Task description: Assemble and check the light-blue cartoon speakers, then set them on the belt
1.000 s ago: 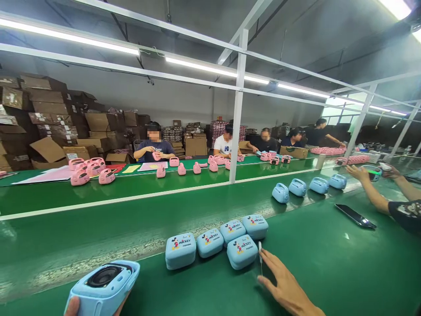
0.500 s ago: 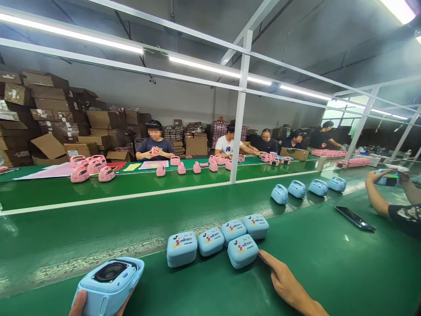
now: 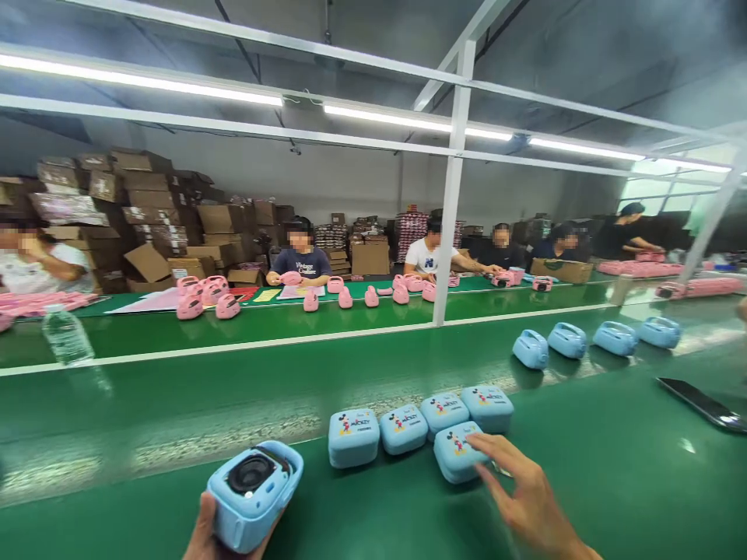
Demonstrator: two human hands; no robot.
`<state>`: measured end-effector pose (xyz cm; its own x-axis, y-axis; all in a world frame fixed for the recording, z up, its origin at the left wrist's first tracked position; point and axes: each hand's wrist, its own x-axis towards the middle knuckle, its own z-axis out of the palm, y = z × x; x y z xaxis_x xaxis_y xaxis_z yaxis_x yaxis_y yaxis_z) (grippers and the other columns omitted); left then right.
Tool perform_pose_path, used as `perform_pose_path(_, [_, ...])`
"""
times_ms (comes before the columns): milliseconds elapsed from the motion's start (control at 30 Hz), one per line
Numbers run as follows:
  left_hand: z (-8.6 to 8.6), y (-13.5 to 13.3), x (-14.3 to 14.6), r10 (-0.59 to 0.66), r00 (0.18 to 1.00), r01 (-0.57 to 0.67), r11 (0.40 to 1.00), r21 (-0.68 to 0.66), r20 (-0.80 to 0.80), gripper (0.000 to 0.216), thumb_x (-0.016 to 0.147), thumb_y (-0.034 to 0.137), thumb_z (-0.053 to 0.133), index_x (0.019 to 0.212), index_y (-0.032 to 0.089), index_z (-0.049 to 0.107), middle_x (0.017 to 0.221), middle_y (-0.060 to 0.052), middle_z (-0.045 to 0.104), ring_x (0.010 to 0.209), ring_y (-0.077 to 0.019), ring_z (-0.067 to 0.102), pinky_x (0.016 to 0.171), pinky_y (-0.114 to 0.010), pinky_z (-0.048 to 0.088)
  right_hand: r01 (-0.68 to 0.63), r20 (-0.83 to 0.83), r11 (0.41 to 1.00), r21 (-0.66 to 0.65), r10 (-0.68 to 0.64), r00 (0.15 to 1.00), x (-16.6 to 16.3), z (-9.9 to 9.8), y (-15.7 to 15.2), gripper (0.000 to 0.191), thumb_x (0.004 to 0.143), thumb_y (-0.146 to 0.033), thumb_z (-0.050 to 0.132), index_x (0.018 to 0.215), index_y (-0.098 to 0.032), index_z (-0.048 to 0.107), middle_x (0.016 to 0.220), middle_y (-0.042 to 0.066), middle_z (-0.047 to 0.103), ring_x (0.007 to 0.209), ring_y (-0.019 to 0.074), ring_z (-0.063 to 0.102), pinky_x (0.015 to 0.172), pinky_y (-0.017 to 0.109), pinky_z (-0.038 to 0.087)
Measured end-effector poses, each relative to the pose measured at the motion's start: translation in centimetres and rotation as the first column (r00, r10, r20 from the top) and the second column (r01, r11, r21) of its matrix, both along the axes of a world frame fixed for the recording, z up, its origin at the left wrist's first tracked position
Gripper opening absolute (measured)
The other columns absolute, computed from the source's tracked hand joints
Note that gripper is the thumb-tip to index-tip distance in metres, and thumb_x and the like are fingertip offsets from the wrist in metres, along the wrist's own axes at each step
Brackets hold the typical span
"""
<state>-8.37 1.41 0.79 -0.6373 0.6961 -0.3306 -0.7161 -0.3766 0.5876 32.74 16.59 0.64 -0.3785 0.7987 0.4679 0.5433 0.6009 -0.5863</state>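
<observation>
Right hand (image 3: pixel 528 498) has come up over the right end of the front box (image 3: pixel 456 451); half a second ago it was flatter, fingertips low at that box's right side. Camera swung left, so everything sits further right in view; bottle (image 3: pixel 66 334) now fully in, far behind-left of the front box.

Speaker (image 3: pixel 257 502): left of the front box, a bit closer to it than before but well apart, face up and tilted. Left hand (image 3: pixel 205 521) grips it from below, thumb on its left side. Right hand is spread, fingers and thumb apart, not closed on the front box; contact with it, can't tell. Pale sliver (image 3: pixel 501 469) just right of that box, too small to name.

Status, my read: speaker part-built. Driver (image 3: pixel 250 473) in, face uncovered. Front box plus four other boxes (image 3: pixel 354 439) sit loose on the desk (image 3: pixel 373 521), print up, none on the speaker. Those four run in a row behind it.

Further out from the front box: four blue units (image 3: pixel 567 342) behind-right, phone (image 3: pixel 700 403) far right. Straight behind, post (image 3: pixel 450 233); beyond, pink units (image 3: pixel 190 303), co-workers (image 3: pixel 300 260), cartons (image 3: pixel 145 201).
</observation>
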Motion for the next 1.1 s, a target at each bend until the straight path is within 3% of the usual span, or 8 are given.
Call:
perform_pose_path(100, [0.1,0.1,1.1,-0.006,1.0,0.006,1.0,0.02,0.014,0.041,0.092,0.042,0.059,0.13,0.027,0.066,0.103,-0.012,0.083,0.106,-0.0366,0.075,0.11,-0.071,0.038,-0.224,0.229,0.974,-0.038,0.226,0.947,-6.8,4.0,-1.0,0.038,0.096,-0.028,0.049,0.129,-0.023,0.066,0.136,0.01,0.066,0.128,0.0217,0.062,0.114,0.04,0.05])
perform_pose_path(200, [0.3,-0.1,1.7,-0.057,0.997,0.054,0.997,0.061,0.043,0.041,0.094,0.036,0.058,0.133,0.028,0.064,0.098,-0.012,0.084,0.091,-0.0322,0.079,0.105,-0.067,0.047,-0.317,0.478,0.948,-0.005,0.28,0.832,-13.8,6.6,-0.6,0.055,0.087,-0.021,0.055,0.142,-0.02,0.055,0.15,0.012,0.054,0.138,0.027,0.052,0.118,0.042,0.044])
perform_pose_path(267, [0.5,-0.1,2.0,-0.014,0.999,0.013,1.0,0.026,0.037,0.039,0.095,0.031,0.055,0.134,0.027,0.063,0.094,-0.011,0.084,0.086,-0.0297,0.08,0.104,-0.066,0.049,-0.357,0.546,0.934,0.008,0.295,0.784,-17.4,7.1,0.0,0.069,0.08,-0.022,0.062,0.147,-0.018,0.047,0.154,0.017,0.047,0.139,0.0337,0.049,0.116,0.046,0.045])
perform_pose_path(367, [1.0,0.0,2.6,0.006,1.0,-0.006,1.0,-0.01,0.03,0.038,0.096,0.028,0.053,0.132,0.025,0.064,0.091,-0.012,0.084,0.082,-0.03,0.079,0.105,-0.07,0.045,-0.409,0.624,0.912,0.006,0.316,0.715,-20.7,6.7,0.6,0.086,0.065,-0.02,0.073,0.147,-0.016,0.046,0.148,0.024,0.049,0.13,0.041,0.055,0.109,0.051,0.05])
perform_pose_path(500, [1.9,0.1,3.5,0.004,0.996,-0.004,1.0,-0.001,0.084,0.038,0.098,0.031,0.05,0.132,0.023,0.065,0.089,-0.013,0.084,0.079,-0.0305,0.079,0.105,-0.07,0.045,-0.427,0.7,0.904,0.016,0.295,0.651,-21.7,5.7,0.6,0.091,0.059,-0.016,0.075,0.146,-0.014,0.045,0.138,0.027,0.055,0.118,0.0424,0.061,0.103,0.055,0.051])
perform_pose_path(700, [3.4,0.0,4.4,0.047,0.995,-0.044,0.998,-0.036,0.089,0.038,0.1,0.024,0.046,0.133,0.016,0.063,0.081,-0.013,0.083,0.078,-0.0311,0.08,0.102,-0.069,0.048,-0.426,0.722,0.905,0.011,0.288,0.629,-21.4,4.9,0.7,0.094,0.063,-0.015,0.073,0.151,-0.011,0.037,0.144,0.029,0.047,0.127,0.043,0.054,0.11,0.055,0.045])
perform_pose_path(933, [3.3,0.0,4.3,0.059,0.996,-0.056,0.998,-0.039,0.064,0.037,0.099,0.021,0.047,0.132,0.013,0.063,0.081,-0.014,0.083,0.072,-0.0291,0.079,0.099,-0.07,0.051,-0.419,0.643,0.908,-0.014,0.329,0.692,-21.1,4.7,0.9,0.09,0.066,-0.015,0.066,0.151,-0.016,0.038,0.149,0.024,0.046,0.137,0.0441,0.043,0.114,0.068,0.033])
perform_pose_path(1100, [3.6,-0.3,4.5,0.049,0.998,-0.045,0.996,-0.072,0.046,0.038,0.1,0.019,0.045,0.135,0.016,0.06,0.08,-0.012,0.083,0.071,-0.0265,0.079,0.095,-0.064,0.057,-0.396,0.512,0.918,-0.01,0.345,0.787,-20.1,5.2,1.3,0.082,0.07,-0.014,0.058,0.15,-0.012,0.042,0.149,0.018,0.047,0.136,0.0343,0.042,0.12,0.054,0.033])
